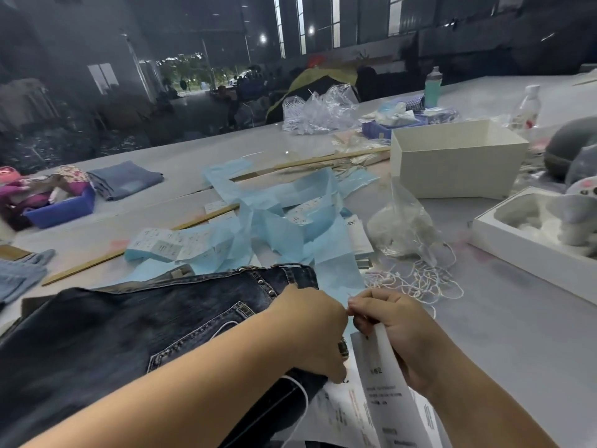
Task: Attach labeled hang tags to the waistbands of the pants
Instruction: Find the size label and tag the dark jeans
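We pinch the string between both hands: left hand (310,331) on the near waistband of the dark jeans (129,334), right hand (397,331) gripping the hang tag (384,376). We should pull gently.

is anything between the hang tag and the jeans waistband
Nothing visible. The right hand holds the hang tag right beside the dark jeans; the left hand covers that waistband end.
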Available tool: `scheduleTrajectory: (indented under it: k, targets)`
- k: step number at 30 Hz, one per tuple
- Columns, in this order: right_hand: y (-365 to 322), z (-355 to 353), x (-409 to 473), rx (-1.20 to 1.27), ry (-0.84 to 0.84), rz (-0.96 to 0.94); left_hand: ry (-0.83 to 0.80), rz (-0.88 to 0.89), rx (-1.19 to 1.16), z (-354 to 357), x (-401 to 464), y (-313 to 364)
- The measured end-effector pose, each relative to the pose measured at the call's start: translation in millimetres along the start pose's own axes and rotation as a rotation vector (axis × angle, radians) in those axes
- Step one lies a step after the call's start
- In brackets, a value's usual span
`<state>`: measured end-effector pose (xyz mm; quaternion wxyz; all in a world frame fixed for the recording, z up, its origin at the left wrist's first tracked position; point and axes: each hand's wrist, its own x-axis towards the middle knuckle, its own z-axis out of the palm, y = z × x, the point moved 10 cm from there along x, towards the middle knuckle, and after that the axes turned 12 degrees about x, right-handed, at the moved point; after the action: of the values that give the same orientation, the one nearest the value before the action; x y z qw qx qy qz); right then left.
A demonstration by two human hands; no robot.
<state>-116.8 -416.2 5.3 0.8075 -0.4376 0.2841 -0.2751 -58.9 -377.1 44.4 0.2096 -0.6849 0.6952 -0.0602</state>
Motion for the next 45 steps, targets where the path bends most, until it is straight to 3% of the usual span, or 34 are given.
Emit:
scheduleTrajectory:
  k: [5, 11, 15, 19, 23, 26, 34, 36, 40, 43, 45]
  targets:
    - [-7.4, 7.2, -2.8, 0.076, 0.006, -0.023, 0.098, -0.034, -0.013, -17.4, -7.4, 0.2]
    - [-57.7, 35.9, -26.4, 0.007, -0.068, -0.358, 0.259, -0.416, -0.767, -39.8, -39.6, -70.4]
    - [-76.4, 69.5, -45.2, -0.245, -0.080, -0.547, 0.233, -0.471, -1.416, -29.9, -59.4, -85.5]
    - [-75.3, 102.4, -61.5, -0.441, -0.122, -0.621, 0.280, -0.406, -1.661, -30.3, -87.1, -90.7]
    - [-78.4, 120.7, -72.3, -0.558, -0.098, -0.718, 0.342, -0.242, -1.770, -33.7, -112.8, -89.5]
    - [-76.0, 139.5, -77.6, -0.648, -0.134, -0.753, 0.413, -0.217, -1.705, -33.2, -127.9, -96.4]
    - [-71.6, 170.2, -78.1, -0.784, -0.243, -0.765, 0.602, -0.307, -0.896, -47.9, -164.8, -115.3]
    - [-69.7, 173.1, -77.8, -0.810, -0.255, -0.748, 0.628, -0.315, -0.810, -53.0, -169.7, -115.2]
    - [-71.4, 170.9, -77.3, -0.748, -0.235, -0.716, 0.642, -0.401, -0.945, -42.8, -168.3, -120.2]
    - [-78.7, 150.0, -74.9, -0.595, -0.107, -0.694, 0.708, -0.516, -1.301, -28.8, -167.4, -131.4]
    - [-75.4, 129.8, -66.2, -0.454, -0.054, -0.589, 0.748, -0.498, -1.555, -25.9, -162.8, -132.2]
